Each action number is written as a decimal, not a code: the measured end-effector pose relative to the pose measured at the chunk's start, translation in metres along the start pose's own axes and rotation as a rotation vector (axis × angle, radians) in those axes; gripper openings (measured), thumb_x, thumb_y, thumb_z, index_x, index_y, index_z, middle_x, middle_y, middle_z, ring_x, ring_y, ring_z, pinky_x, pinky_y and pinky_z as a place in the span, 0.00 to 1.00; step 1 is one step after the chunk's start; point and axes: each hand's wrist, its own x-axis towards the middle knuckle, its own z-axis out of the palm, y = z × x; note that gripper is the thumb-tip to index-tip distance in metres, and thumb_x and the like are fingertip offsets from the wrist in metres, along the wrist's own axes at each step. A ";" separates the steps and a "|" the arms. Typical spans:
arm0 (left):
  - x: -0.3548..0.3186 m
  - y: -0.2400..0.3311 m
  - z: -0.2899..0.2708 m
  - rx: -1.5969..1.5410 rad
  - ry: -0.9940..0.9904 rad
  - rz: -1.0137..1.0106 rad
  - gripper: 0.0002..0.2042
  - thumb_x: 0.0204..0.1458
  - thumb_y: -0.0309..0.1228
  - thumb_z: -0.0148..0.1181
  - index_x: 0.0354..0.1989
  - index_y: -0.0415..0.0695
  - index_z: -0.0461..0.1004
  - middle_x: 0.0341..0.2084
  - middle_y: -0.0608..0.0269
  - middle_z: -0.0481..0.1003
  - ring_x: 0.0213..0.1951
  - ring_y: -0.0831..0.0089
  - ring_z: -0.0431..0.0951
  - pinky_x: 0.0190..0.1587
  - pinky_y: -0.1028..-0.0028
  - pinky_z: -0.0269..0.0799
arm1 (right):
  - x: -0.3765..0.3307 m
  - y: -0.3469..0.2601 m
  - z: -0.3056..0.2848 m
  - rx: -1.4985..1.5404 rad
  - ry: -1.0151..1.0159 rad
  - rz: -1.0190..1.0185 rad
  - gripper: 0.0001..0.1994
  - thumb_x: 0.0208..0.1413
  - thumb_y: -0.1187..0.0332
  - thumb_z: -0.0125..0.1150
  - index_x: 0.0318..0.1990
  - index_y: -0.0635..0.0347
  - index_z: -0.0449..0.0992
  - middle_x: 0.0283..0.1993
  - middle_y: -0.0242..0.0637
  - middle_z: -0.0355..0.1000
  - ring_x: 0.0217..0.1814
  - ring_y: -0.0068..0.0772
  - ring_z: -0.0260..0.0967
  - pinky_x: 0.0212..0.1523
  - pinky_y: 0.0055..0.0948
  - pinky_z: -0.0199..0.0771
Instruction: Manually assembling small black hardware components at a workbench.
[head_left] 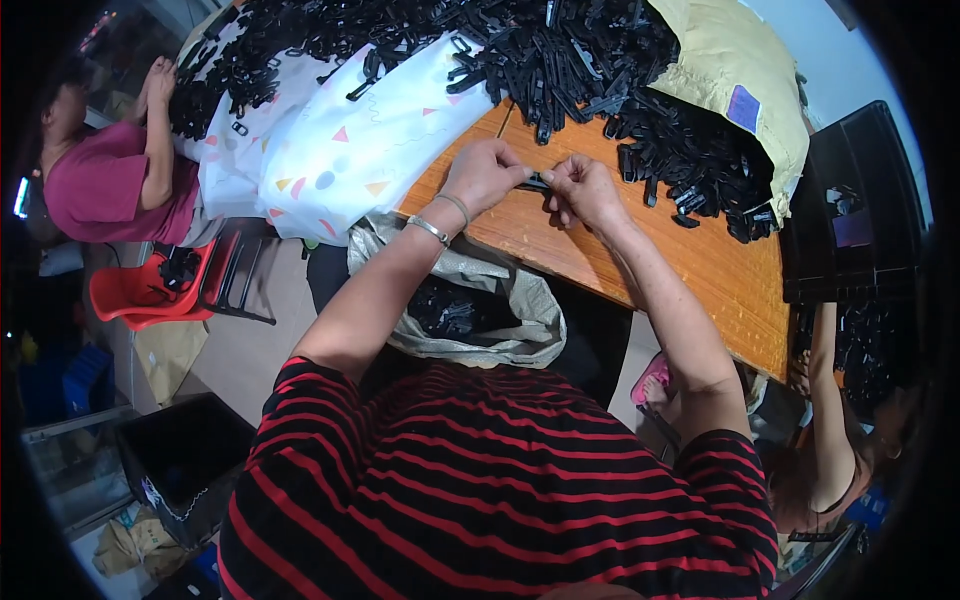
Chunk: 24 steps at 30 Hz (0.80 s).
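A greyish sack [543,312] is kinda tucked in close, below the table edge. Just past it, a small black piece [537,185] is pinched between the fingertips of the left hand [482,178] and right hand [588,192], sitting right in the gap, over the wooden table [600,250]. Farther back, tons of black parts [560,70] are heaped up.

red chair [122,292], left | black open bin [212,503], lower left | magenta-shirted co-worker [110,190], left | pink shoe [643,381], right
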 end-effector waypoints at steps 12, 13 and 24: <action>0.005 0.005 -0.003 0.133 -0.018 -0.009 0.11 0.44 0.33 0.66 0.23 0.38 0.72 0.19 0.63 0.74 0.23 0.77 0.71 0.27 0.76 0.68 | 0.009 0.007 -0.001 -0.199 0.047 -0.086 0.12 0.55 0.67 0.61 0.26 0.61 0.66 0.14 0.33 0.67 0.11 0.21 0.62 0.10 0.21 0.58; 0.004 0.007 -0.004 0.123 -0.044 -0.031 0.12 0.44 0.34 0.66 0.23 0.39 0.72 0.19 0.62 0.74 0.23 0.75 0.72 0.28 0.74 0.68 | 0.008 0.004 0.000 -0.202 0.044 -0.082 0.12 0.55 0.67 0.61 0.26 0.61 0.66 0.14 0.33 0.67 0.11 0.21 0.62 0.10 0.21 0.58; -0.003 0.018 0.003 0.260 -0.018 -0.044 0.11 0.43 0.37 0.65 0.24 0.42 0.74 0.22 0.56 0.75 0.28 0.63 0.76 0.33 0.67 0.70 | -0.001 -0.002 0.000 -0.297 0.055 -0.008 0.12 0.54 0.66 0.63 0.26 0.62 0.67 0.15 0.33 0.67 0.11 0.21 0.61 0.10 0.22 0.58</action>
